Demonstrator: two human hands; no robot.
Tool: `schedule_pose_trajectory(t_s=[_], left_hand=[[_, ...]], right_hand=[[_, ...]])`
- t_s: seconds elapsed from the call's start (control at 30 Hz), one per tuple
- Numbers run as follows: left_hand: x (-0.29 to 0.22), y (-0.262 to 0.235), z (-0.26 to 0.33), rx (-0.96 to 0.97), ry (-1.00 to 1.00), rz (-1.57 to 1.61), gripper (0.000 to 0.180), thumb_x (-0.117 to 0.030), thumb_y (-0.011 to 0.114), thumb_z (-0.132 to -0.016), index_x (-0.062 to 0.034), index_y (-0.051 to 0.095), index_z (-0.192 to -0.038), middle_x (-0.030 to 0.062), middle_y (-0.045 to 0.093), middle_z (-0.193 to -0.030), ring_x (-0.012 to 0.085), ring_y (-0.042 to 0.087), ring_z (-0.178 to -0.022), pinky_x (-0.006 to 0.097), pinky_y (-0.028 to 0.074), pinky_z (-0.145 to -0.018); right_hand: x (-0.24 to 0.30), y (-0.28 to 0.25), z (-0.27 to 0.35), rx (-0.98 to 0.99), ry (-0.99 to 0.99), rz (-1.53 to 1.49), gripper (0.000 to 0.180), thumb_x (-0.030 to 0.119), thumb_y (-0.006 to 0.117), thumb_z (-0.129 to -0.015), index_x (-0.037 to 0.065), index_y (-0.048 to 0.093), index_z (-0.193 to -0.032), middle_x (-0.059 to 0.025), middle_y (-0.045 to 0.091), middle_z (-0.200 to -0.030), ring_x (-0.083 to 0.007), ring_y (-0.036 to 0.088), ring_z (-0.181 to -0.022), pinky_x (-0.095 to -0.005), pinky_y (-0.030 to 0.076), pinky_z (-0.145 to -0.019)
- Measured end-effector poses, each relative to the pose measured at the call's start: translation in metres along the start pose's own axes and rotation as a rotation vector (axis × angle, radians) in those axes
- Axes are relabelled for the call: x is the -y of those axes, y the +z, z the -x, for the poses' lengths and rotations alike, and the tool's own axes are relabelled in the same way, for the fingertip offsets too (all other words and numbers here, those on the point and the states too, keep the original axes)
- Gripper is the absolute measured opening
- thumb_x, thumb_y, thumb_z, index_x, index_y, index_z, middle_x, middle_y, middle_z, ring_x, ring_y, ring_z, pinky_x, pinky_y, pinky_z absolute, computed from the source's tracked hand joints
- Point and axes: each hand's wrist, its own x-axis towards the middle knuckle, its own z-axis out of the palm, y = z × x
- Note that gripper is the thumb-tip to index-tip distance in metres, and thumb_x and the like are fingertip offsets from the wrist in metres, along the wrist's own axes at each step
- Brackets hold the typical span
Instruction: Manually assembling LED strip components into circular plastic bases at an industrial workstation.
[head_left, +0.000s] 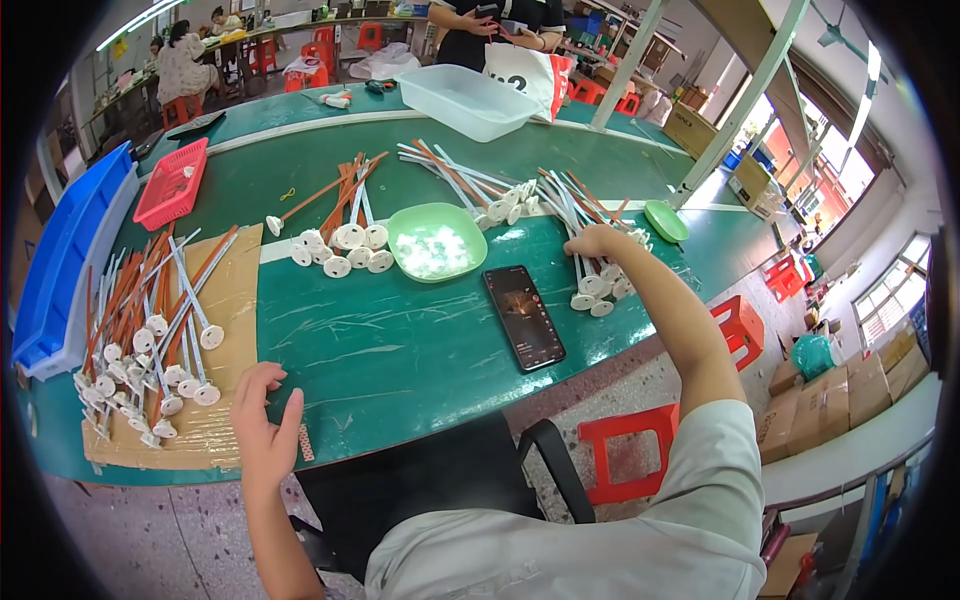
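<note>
Right hand [597, 241] stretched far over the table [400, 350], grip curled onto the pile of white-capped rods [590, 270] right of the green bowl [436, 243]. Left hand [265, 425] relaxed, fingers spread, empty, beside cardboard sheet [225, 300]. Brown boxes [840, 400] stacked far right of the bowl.

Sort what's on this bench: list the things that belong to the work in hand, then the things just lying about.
In the work:
right hand on rods with white discs
left hand by the rods on cardboard
green bowl of white pieces

Lying about:
smartphone
red basket
clear tub
blue bins
</note>
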Motion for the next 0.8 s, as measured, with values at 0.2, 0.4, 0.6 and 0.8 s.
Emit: schedule_pose_trajectory(t_s=[0.2,0.4,0.6,0.8], left_hand=[[0.005,0.003,0.002,-0.031,0.034,-0.004,0.025,-0.006,0.066,-0.081,-0.0032,0.058,-0.104,0.0075,0.060,-0.104,0.0192,0.054,-0.085,0.031,0.040,-0.072],[0.000,0.001,0.002,0.005,0.012,-0.017,0.024,-0.007,0.067,-0.081,-0.0007,0.058,-0.103,0.0121,0.060,-0.102,0.0232,0.055,-0.086,0.033,0.043,-0.076],[-0.001,0.001,0.004,0.022,0.004,-0.039,0.022,-0.008,0.067,-0.082,-0.0005,0.060,-0.101,0.0127,0.061,-0.098,0.0245,0.056,-0.085,0.034,0.044,-0.076],[-0.004,-0.001,0.003,0.042,-0.008,-0.044,0.021,-0.006,0.067,-0.081,0.0023,0.060,-0.099,0.0163,0.061,-0.096,0.0287,0.058,-0.085,0.037,0.047,-0.078]], right_hand=[[0.005,-0.004,0.015,-0.036,-0.046,0.012,0.069,0.059,0.069,-0.072,-0.002,0.072,-0.104,-0.0214,0.069,-0.096,-0.0332,0.068,-0.078,-0.0423,0.054,-0.072],[0.003,0.006,-0.006,0.003,0.014,0.039,0.065,0.054,0.067,-0.071,-0.003,0.072,-0.101,-0.0223,0.069,-0.100,-0.0323,0.067,-0.089,-0.0419,0.053,-0.076],[0.009,0.007,0.003,-0.108,-0.063,0.100,0.050,0.042,0.071,-0.066,-0.002,0.074,-0.090,-0.0183,0.072,-0.092,-0.0287,0.070,-0.083,-0.0382,0.054,-0.074],[-0.013,0.006,0.005,-0.112,-0.066,0.028,0.035,0.028,0.073,-0.063,-0.003,0.073,-0.080,-0.0156,0.073,-0.084,-0.0257,0.071,-0.073,-0.0361,0.056,-0.065]])
